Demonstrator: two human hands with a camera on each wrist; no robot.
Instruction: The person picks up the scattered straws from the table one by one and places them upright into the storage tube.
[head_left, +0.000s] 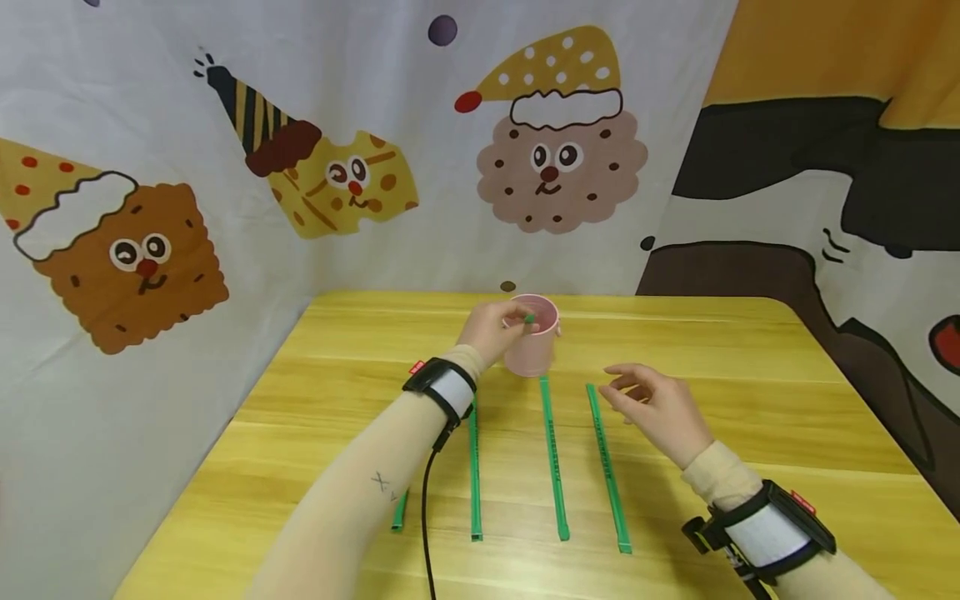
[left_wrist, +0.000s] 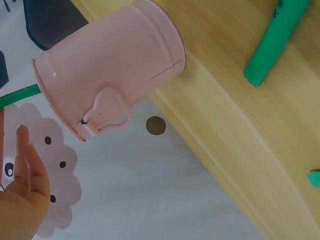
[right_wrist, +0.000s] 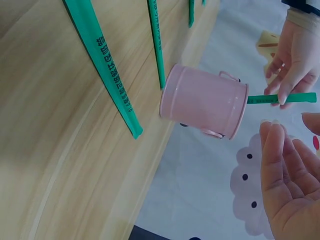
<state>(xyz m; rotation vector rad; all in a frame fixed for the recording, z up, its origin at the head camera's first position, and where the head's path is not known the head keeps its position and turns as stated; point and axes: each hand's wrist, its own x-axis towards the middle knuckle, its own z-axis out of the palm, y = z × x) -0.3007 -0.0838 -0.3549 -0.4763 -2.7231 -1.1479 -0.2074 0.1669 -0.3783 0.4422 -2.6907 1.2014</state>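
My left hand (head_left: 491, 327) is over the mouth of a small pink metal bucket (head_left: 528, 354). It pinches a narrow green printed stick-like packet (right_wrist: 309, 97) between thumb and fingers. The packet's lower end reaches inside the rim and is hidden there; its upper end sticks out past the fingers. My right hand (head_left: 663, 412) hovers with relaxed, slightly bent fingers and nothing in its grasp. It is nearest to the top end of the rightmost green packet (head_left: 608, 467) on the table.
More such packets lie lengthwise on the wooden table (head_left: 720, 333): one (head_left: 554, 458) before the bucket, another (head_left: 476, 475) further left, and a third (head_left: 400, 512) mostly behind my left forearm. A black cable (head_left: 426, 500) hangs from the left wrist strap. A printed cloth (head_left: 420, 267) stands behind.
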